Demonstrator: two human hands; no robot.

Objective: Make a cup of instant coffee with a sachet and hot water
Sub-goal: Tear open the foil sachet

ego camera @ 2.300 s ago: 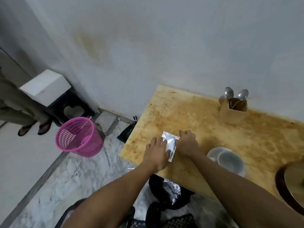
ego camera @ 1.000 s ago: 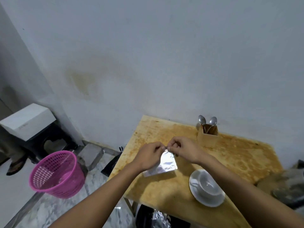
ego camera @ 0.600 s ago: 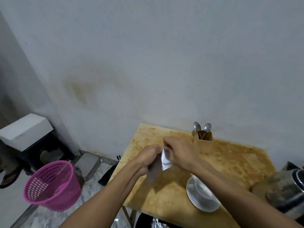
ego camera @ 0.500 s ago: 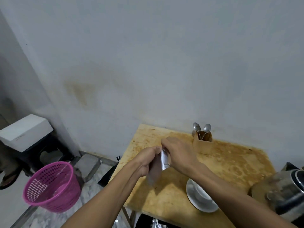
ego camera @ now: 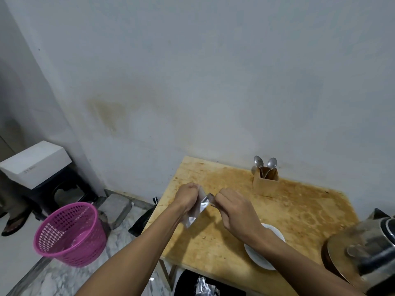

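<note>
Inspector: Head view, frame centre: sachet [ego camera: 197, 209] is pinched at its top edge by left hand [ego camera: 188, 197] and right hand [ego camera: 233, 210], fingers closed.

Clerk: Reason?

Inspector: Tearing is judged intended; saucer [ego camera: 275, 233] is kept lower right for pouring.

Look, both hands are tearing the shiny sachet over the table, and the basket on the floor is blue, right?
Almost. The head view shows the basket is pink, not blue. The rest holds: the left hand and right hand both pinch the shiny sachet above the table.
</note>
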